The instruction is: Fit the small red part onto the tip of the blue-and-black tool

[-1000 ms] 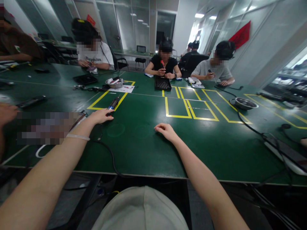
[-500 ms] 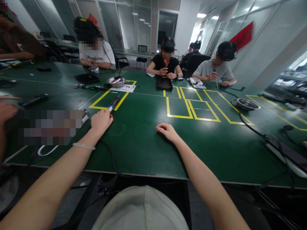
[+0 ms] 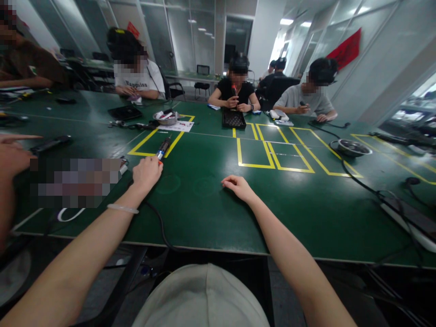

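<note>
My left hand (image 3: 147, 175) is wrapped around a barrel-shaped tool (image 3: 164, 147) with a dark front end, a blue band and an orange-red part by my fingers. Its kind I cannot make out. The front end points away from me, toward the yellow tape outline (image 3: 146, 144) on the green table (image 3: 204, 218). A black cord (image 3: 160, 225) runs from near my left wrist over the table's front edge. My right hand (image 3: 238, 186) lies on the table with its fingers curled together, and nothing shows in them.
More taped rectangles (image 3: 257, 165) mark the right half. A round metal bowl (image 3: 354, 148) and cables lie there. Farther back are a black tray (image 3: 233, 119) and a basket (image 3: 166, 117) on paper. Several people sit around the table; another person's hand (image 3: 17, 152) is at the left.
The whole view has shifted slightly to the right. My left hand keeps its hold on the tool, and my right hand stays in place. Across the table, a person's raised hand tool has tilted.
</note>
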`<state>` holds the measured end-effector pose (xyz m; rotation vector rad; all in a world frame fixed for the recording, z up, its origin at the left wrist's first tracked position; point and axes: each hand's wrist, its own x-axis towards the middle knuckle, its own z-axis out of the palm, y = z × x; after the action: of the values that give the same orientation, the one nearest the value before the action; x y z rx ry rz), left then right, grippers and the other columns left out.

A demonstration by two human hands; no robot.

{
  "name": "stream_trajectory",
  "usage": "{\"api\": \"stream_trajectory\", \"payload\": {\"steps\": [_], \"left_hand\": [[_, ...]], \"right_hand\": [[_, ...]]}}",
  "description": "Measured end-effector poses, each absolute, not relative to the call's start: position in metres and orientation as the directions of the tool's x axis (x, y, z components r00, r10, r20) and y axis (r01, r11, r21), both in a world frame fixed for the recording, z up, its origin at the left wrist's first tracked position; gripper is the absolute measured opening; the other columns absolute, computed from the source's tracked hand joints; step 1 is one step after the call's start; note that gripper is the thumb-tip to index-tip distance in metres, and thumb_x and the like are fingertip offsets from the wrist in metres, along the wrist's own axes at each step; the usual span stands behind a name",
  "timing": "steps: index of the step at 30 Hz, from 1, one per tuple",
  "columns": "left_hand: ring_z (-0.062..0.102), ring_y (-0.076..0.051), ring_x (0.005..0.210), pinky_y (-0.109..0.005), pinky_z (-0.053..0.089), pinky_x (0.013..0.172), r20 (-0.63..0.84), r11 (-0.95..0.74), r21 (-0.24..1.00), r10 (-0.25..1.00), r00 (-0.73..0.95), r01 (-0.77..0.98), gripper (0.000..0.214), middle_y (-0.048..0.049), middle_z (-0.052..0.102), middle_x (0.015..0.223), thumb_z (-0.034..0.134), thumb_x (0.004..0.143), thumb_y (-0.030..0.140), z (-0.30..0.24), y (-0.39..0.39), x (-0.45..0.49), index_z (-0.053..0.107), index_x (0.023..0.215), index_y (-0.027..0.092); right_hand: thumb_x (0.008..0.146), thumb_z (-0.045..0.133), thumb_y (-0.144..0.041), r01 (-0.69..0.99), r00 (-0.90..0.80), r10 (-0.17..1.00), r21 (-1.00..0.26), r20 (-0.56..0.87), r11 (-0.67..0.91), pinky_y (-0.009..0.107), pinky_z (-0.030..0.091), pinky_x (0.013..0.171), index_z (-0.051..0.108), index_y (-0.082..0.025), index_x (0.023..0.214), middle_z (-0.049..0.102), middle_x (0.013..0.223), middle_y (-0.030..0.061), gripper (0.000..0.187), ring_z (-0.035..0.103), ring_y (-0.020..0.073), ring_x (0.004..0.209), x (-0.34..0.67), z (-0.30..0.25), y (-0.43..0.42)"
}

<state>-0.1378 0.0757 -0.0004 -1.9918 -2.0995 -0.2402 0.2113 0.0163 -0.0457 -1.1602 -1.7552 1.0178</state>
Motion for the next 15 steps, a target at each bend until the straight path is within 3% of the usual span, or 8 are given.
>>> {"api": "stream_trajectory", "payload": {"steps": [11,15], "left_hand": [[0.054,-0.034,0.103,-0.043,0.047,0.076,0.286,-0.090,-0.093,0.952,0.113,0.992,0.048,-0.0203,0.058,0.118,0.027,0.095,0.043,0.000,0.039,-0.093,0.055,0.120,0.013],[0.058,-0.033,0.098,-0.044,0.045,0.080,0.312,-0.110,-0.061,0.942,0.124,0.992,0.043,-0.0180,0.063,0.107,0.029,0.095,0.041,0.006,0.035,-0.079,0.057,0.111,0.013]], "right_hand": [[0.084,0.059,-0.028,0.319,-0.278,0.943,-0.909,0.182,0.270,0.030,0.049,0.079,0.070,-0.016,0.091,0.072,0.085,0.0043,0.018,0.066,0.0168,0.081,0.212,-0.046,0.017],[0.085,0.059,-0.028,0.336,-0.265,0.950,-0.907,0.167,0.254,0.030,0.049,0.080,0.070,-0.016,0.092,0.072,0.085,0.0042,0.018,0.066,0.0164,0.081,0.213,-0.043,0.015]]}}
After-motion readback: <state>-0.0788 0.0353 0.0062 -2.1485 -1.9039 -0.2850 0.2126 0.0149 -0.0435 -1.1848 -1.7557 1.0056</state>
